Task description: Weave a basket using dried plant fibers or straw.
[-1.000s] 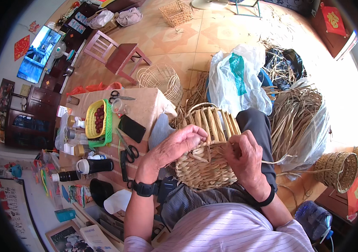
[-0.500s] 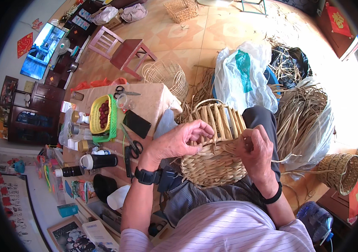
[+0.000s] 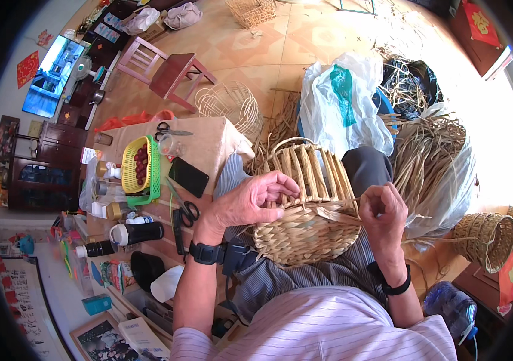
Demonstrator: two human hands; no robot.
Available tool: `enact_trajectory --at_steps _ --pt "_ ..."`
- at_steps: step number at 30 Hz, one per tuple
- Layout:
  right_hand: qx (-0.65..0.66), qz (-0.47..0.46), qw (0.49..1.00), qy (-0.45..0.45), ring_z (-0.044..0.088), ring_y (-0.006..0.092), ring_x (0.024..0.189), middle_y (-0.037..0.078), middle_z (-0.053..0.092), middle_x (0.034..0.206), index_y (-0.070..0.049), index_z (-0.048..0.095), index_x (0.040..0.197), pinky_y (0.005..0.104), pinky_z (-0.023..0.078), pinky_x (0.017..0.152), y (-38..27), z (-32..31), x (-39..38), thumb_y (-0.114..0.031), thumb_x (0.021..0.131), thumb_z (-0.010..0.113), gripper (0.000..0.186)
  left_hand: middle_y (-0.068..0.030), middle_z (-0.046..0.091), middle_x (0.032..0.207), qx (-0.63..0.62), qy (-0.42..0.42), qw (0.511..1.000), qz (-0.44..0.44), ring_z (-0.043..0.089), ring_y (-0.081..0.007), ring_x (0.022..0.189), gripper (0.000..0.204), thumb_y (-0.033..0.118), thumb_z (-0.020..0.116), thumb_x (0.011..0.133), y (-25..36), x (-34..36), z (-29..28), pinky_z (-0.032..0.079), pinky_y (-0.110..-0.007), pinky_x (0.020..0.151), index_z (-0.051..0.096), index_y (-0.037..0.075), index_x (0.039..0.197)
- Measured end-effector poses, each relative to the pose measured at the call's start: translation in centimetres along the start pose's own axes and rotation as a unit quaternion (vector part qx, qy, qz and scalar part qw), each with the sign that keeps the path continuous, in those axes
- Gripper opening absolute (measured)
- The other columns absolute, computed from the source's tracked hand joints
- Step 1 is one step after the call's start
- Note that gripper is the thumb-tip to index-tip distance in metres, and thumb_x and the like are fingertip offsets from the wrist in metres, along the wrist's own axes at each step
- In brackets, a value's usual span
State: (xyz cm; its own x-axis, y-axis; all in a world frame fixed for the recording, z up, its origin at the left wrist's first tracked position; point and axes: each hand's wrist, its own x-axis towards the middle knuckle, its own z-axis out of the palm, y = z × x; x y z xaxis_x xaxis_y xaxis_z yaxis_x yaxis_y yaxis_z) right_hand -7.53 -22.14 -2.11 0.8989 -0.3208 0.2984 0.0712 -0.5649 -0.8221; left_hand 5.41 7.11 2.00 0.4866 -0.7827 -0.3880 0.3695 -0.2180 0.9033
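Compared with the earlier frame, the right hand [image 3: 384, 209] has moved outward, from against the basket [image 3: 307, 243] to just beside its right edge; the strip [image 3: 337, 215], largely hidden before, now spans the gap between the two. The left hand [image 3: 247, 200] keeps its place at the basket's left side. The basket rests on the lap [image 3: 304, 280], its woven wall toward the body and its bare stakes [image 3: 309, 174] pointing away, leaning slightly left (which of its dimensions is longest cannot be judged from this angle). The strip's long axis runs left to right, across the foot of the stakes. Right fingers are closed, pinching the strip. Left fingers are curled beside the leftmost stakes, thumb against the weave below; whether they grip a stake cannot be told
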Motion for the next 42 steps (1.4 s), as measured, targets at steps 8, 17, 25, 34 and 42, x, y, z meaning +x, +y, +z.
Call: enact_trajectory --at_steps 8,17,25,34,42 --pt "0.086 0.065 0.993 -0.054 0.058 0.0114 0.068 0.005 0.057 0.084 0.0 0.066 0.093 0.0272 0.048 0.061 1.3 1.1 -0.1 0.009 0.089 0.076 0.014 -0.0036 0.065 0.133 0.053 0.052 0.996 0.05 0.062 -0.0127 0.126 0.061 0.014 0.088 0.092 -1.3 -0.4 1.3 0.049 -0.032 0.112 0.057 0.003 0.143" --pt "0.144 0.082 0.98 -0.111 0.057 0.0144 0.071 0.006 0.057 0.086 0.002 0.065 0.097 0.0286 0.049 0.066 1.0 -0.4 0.5 0.002 0.096 0.073 0.008 -0.0098 0.074 0.121 0.461 0.241 0.824 0.223 0.068 -0.0314 0.117 0.035 0.012 0.086 0.088 3.5 0.2 5.1 0.053 -0.044 0.107 0.073 0.009 0.121" --pt "0.092 -0.027 0.988 -0.123 0.065 0.0228 0.071 0.011 0.057 0.087 0.001 0.062 0.098 0.0336 0.053 0.063 1.2 -1.2 -0.9 0.013 0.088 0.071 0.018 -0.0088 0.069 0.109 0.429 0.168 0.878 0.128 0.068 -0.0272 0.102 0.032 0.014 0.086 0.089 1.9 2.7 5.6 0.056 -0.04 0.095 0.073 0.006 0.117" --pt "0.075 0.041 0.971 -0.224 0.069 0.0247 0.071 0.01 0.069 0.089 -0.004 0.059 0.132 0.0376 0.055 0.063 -0.6 -3.3 -1.5 -0.016 0.095 0.086 0.047 -0.0052 0.068 0.104 0.311 0.147 0.935 0.089 0.065 -0.0181 0.095 0.031 0.014 0.09 0.088 1.1 2.9 4.5 0.054 -0.034 0.092 0.074 0.005 0.113" --pt "0.04 -0.019 0.978 -0.202 0.068 0.0266 0.074 0.008 0.062 0.087 -0.004 0.075 0.105 0.0382 0.055 0.066 0.5 -2.7 1.6 -0.007 0.09 0.085 0.019 -0.0061 0.068 0.1 0.309 0.126 0.937 0.104 0.066 -0.0198 0.095 0.028 0.013 0.087 0.09 1.1 3.2 4.4 0.055 -0.035 0.09 0.073 0.003 0.111"
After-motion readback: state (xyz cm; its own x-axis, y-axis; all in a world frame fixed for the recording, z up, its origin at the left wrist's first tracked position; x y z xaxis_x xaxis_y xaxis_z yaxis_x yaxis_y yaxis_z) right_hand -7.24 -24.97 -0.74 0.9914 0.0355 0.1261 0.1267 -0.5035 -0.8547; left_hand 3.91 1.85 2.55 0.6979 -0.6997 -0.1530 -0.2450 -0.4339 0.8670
